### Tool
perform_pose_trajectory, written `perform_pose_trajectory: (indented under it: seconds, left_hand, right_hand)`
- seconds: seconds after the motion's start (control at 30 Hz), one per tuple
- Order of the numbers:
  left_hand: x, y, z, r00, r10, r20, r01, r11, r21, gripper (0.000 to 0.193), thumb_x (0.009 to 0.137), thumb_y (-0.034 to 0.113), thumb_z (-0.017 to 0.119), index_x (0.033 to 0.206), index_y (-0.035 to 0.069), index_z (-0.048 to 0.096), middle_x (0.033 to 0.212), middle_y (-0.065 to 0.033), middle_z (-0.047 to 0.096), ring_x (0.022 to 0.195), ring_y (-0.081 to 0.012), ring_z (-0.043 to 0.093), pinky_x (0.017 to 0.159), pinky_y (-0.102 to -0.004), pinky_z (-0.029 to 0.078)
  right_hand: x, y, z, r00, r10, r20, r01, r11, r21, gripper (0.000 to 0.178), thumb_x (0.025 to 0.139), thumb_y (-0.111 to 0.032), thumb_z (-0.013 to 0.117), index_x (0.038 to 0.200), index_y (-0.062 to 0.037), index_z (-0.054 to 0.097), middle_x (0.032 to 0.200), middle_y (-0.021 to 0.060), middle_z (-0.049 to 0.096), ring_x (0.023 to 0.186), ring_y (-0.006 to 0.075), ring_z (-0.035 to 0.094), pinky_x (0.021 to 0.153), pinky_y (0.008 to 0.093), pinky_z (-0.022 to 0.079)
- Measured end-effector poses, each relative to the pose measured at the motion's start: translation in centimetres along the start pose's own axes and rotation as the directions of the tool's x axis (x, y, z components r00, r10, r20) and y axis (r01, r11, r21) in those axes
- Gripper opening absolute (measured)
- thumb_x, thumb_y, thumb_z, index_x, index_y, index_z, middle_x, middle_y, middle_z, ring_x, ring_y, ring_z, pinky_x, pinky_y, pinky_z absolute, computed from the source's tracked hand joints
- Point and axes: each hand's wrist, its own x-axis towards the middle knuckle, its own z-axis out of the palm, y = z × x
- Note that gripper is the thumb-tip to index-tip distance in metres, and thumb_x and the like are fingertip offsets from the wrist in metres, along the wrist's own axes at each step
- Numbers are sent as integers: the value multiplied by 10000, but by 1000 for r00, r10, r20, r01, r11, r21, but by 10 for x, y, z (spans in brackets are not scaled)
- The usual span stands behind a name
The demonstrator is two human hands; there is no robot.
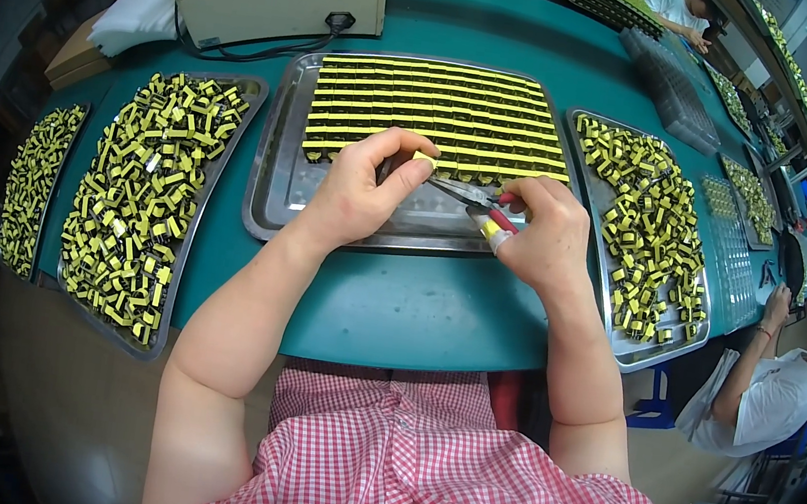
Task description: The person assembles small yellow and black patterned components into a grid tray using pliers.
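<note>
Head view: over the steel tray (pixel 276 186) on the teal bench (pixel 387 300), the left hand (pixel 356 191) pinches a small yellow-taped component (pixel 424 160) while the right hand (pixel 542 234) grips red-handled pliers (pixel 476 198); trimming looks underway, demanding a steady, precise nip.

You're in an assembly workshop: long green desk (pixel 397 302), metal trays (pixel 268 205) of small yellow-and-black components (pixel 139 189), co-worker (pixel 770 388) seated alongside.

Single head cam, fisheye, steep downward onto teal bench (pixel 387 300), close over own forearms.
</note>
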Motion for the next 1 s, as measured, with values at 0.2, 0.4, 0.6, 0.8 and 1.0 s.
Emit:
perform_pose_trajectory:
  seconds: [0.2, 0.4, 0.6, 0.8, 1.0]
  left_hand:
    - [0, 1, 1, 1000, 0, -6, 0, 1000, 3, 187, 857, 133, 546, 998, 17, 586, 737, 8, 547, 675, -52, 493, 613, -199, 406]
    - [1, -1, 4, 999, -34, -26, 31, 993, -118, 185, 883, 135, 518, 1021, 23, 568, 749, -13, 555, 675, -69, 501, 608, -207, 412]
    - [-2, 2, 8, 952, -304, 40, 236, 641, -730, 239, 935, 197, 432, 1086, 22, 496, 859, -96, 575, 691, -133, 531, 582, -246, 430]
    - [-4, 2, 12, 941, -329, 81, 282, 628, -725, 304, 952, 269, 386, 1099, 26, 494, 804, -88, 562, 620, -148, 522, 571, -256, 421]
    - [-3, 4, 14, 946, -314, 87, 279, 644, -713, 318, 955, 289, 386, 1097, 29, 504, 804, -79, 566, 628, -137, 527, 574, -248, 427]
  right_hand:
    - [1, 1, 1, 1000, 2, -24, -2, 1000, 18, 272, 526, -103, 782, 725, -56, 602, 664, 46, 573, 597, 192, 560, 559, 304, 462]
    - [4, 3, 9, 997, -31, -71, 34, 999, 38, 303, 572, -110, 783, 806, -47, 601, 740, 56, 588, 664, 196, 583, 597, 295, 480]
    - [1, -1, 13, 995, 99, -26, -90, 970, 225, 332, 620, -144, 784, 874, -37, 599, 766, 71, 588, 676, 189, 581, 620, 288, 480]
    - [-1, -6, 13, 996, 85, 40, -91, 979, 185, 349, 608, -192, 802, 826, -20, 592, 734, 78, 596, 659, 196, 590, 607, 294, 486]
    - [-1, -7, 12, 985, 144, 97, -162, 965, 208, 343, 635, -208, 794, 824, -7, 591, 743, 96, 606, 648, 200, 602, 607, 296, 492]
